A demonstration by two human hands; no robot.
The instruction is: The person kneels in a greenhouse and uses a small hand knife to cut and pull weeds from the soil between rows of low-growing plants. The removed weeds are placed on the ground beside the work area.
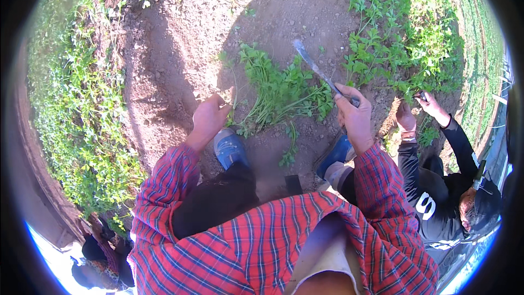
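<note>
My right hand [355, 112] is closed on the dark handle of a sickle [313, 64]. Its narrow, slightly curved metal blade points up and to the left, over the soil beside a heap of cut leafy green stems [272, 86]. That heap lies on the ground between and ahead of my feet, and it looks like parsley or celery. My left hand [210, 118] is at the heap's left side, above my blue shoe, with its fingers curled. A thin stem seems to pass by its fingertips; whether they hold it I cannot tell. A small loose sprig [290, 145] lies below the heap.
Growing green plants [376, 55] stand at the upper right, and a long planted bed [86, 123] runs down the left. Close on my right a co-worker in black [442, 192] crouches, both hands at the plants. Another person [100, 260] is at the lower left.
</note>
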